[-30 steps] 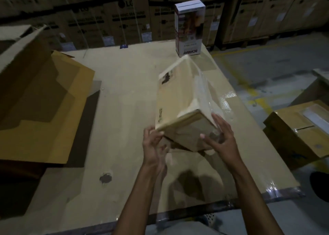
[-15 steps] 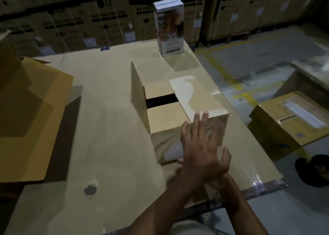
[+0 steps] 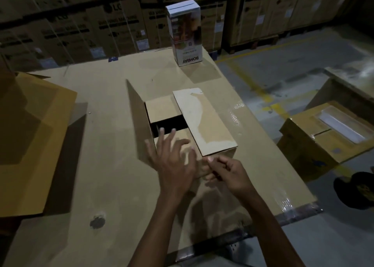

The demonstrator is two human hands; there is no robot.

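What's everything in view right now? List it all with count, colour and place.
small brown cardboard box: 1, brown, table centre, left flap upright, right flap folded flat
tall white printed carton: 1, white, far table edge, upright
large open cardboard box: 1, brown, table's left side
cardboard-covered table: 1, tan, bearing those three boxes
dark spot: 1, grey, near-left tabletop
cardboard box with pale label: 1, brown, floor at right
stacked LG cartons: many, brown, back wall
black item: 1, floor at right edge, unidentifiable
left hand: 1, fingers spread over the small box's near flap
right hand: 1, fingers curled at the box's near right corner
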